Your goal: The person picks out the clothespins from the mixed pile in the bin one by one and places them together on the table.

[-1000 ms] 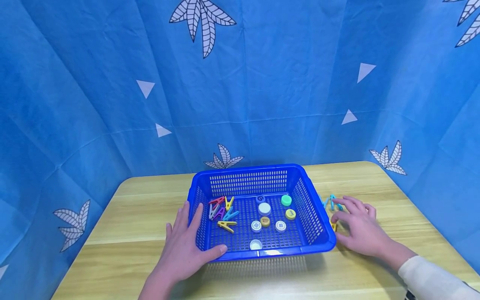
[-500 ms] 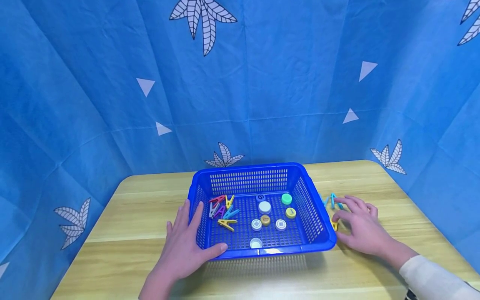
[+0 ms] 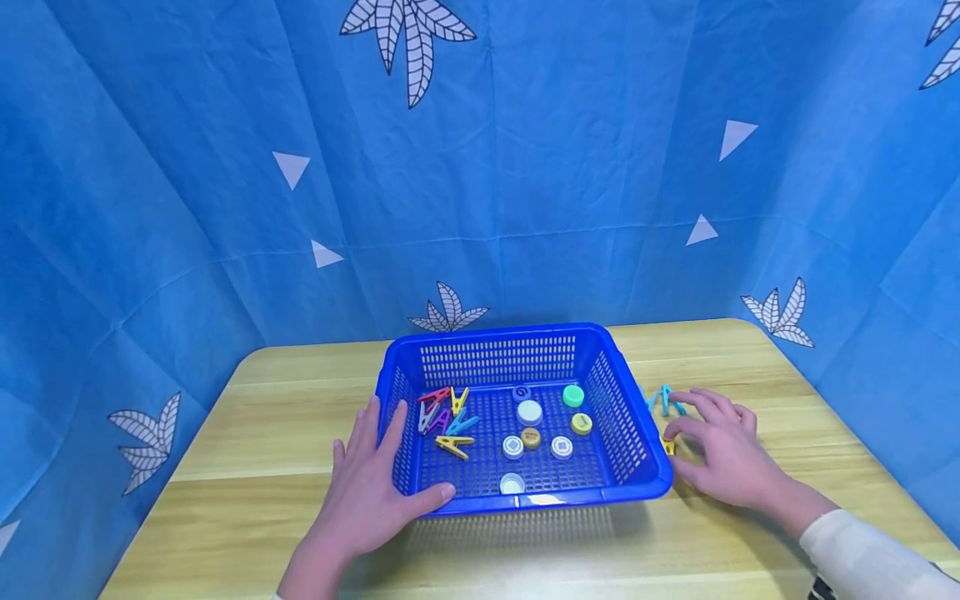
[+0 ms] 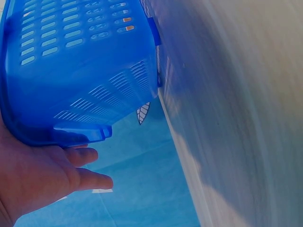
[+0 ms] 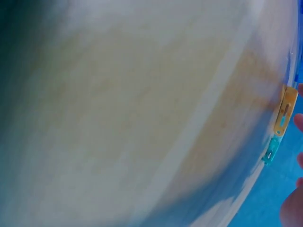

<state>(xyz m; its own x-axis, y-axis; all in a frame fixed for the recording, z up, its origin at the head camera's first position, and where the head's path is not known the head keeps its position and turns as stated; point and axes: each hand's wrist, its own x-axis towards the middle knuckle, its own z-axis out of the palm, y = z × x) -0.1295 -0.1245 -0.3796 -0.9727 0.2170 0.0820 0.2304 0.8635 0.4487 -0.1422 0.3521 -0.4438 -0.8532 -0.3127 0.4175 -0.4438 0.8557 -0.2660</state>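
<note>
A blue mesh basket (image 3: pixel 525 502) holds several coloured clothespins and bottle caps. My left hand (image 3: pixel 365 492) rests on its left corner, thumb across the near rim and fingers spread along the left side. In the left wrist view, the fingers of the left hand (image 4: pixel 52 177) extend straight beside the basket (image 4: pixel 80 71). My right hand (image 3: pixel 727 454) is just right of the basket, fingers bent and apart around a yellow clothespin (image 3: pixel 668 447). The right wrist view has the yellow clothespin (image 5: pixel 286 111) near the fingertips; contact is unclear there.
Light-blue clothespins (image 3: pixel 666 401) lie on the wooden table (image 3: pixel 262 433), beyond the yellow one and close to the basket's right wall. A blue patterned cloth (image 3: pixel 562 167) hangs behind the table and along both sides.
The head view has shifted slightly, so the table and basket appear a little higher. Both hands keep nearly the same places, and slightly more of the yellow clothespin by my right hand shows.
</note>
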